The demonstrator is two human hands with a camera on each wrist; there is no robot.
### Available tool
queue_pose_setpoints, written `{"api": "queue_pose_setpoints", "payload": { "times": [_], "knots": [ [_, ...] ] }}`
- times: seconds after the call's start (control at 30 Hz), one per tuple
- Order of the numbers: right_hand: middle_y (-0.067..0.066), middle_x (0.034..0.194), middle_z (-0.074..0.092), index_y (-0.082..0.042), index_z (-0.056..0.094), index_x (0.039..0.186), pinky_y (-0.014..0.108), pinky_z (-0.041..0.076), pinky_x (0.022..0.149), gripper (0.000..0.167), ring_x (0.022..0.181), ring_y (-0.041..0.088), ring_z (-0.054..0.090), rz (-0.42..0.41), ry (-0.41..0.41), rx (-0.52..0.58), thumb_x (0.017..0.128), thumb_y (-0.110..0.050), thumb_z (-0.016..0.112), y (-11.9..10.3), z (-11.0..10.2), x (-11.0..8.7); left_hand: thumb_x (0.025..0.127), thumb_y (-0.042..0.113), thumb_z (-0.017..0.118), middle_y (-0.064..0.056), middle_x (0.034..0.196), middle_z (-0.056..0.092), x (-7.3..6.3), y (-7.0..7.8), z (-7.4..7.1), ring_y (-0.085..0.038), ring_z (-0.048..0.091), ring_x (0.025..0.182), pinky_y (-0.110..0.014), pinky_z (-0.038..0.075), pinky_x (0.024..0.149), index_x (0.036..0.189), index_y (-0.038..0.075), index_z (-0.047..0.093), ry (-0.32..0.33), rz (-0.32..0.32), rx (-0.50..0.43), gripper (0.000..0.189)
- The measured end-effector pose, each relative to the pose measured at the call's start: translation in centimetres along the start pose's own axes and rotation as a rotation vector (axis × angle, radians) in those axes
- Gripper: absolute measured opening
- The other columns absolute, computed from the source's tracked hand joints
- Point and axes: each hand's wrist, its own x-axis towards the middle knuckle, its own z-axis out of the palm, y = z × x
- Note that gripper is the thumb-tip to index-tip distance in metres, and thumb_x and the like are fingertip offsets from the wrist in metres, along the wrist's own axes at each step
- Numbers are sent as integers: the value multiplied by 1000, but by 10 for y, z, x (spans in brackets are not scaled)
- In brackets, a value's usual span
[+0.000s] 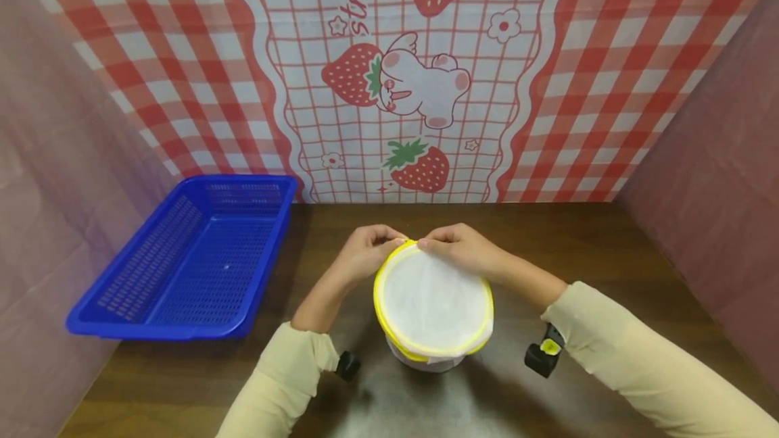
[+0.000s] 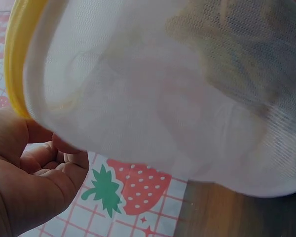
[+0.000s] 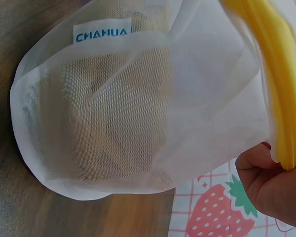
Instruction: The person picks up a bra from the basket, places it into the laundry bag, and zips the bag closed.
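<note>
A white mesh laundry bag point(image 1: 435, 303), round-topped with a yellow zipper band point(image 1: 379, 299) around its upper rim, stands on the table in the head view. At the rim's far side, my left hand point(image 1: 365, 252) pinches the yellow edge between thumb and fingers. Close beside it, my right hand point(image 1: 465, 249) pinches the same edge, thumb on top. The right wrist view shows the bag's thin side wall with a sewn-in label point(image 3: 102, 30) reading CHAHUA. Brownish tones show through the mesh there. The left wrist view has the bag's wall point(image 2: 138, 113) filling most of it.
A blue plastic basket point(image 1: 270, 276) with slotted sides sits on the left of the brown table point(image 1: 548, 235). Behind the table hangs a red-and-white checked cloth point(image 1: 201, 86) with strawberry prints. Plain pinkish cloths point(image 1: 718, 134) close off both sides.
</note>
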Motion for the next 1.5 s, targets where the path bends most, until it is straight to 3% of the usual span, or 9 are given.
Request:
{"api": "queue_pose_setpoints", "payload": {
  "times": [0.37, 0.6, 1.5],
  "knots": [
    [8, 88, 66, -6, 69, 99, 31, 54, 58, 34, 64, 14, 61, -10, 23, -4, 93, -37, 55, 2, -2, -1, 92, 21, 60, -12, 92, 68, 1, 1, 1, -14, 59, 71, -25, 51, 63, 100, 3, 68, -15, -1, 8, 22],
    [9, 97, 67, -9, 68, 107, 31, 54, 61, 35, 70, 14, 62, -30, -10, 8, 93, -39, 55, 1, -1, 0, 91, 20, 60, -12, 91, 68, 0, 2, 1, -14, 60, 69, -26, 51, 62, 99, 2, 68, -24, -4, -21, 21],
    [10, 92, 67, -4, 68, 107, 31, 54, 59, 36, 65, 13, 62, -9, 13, -21, 94, -35, 55, 5, -1, -2, 91, 20, 61, -10, 92, 68, -2, 0, 1, -15, 58, 73, -24, 50, 63, 99, 4, 69, -8, -21, 26, 20]
  ]
}}
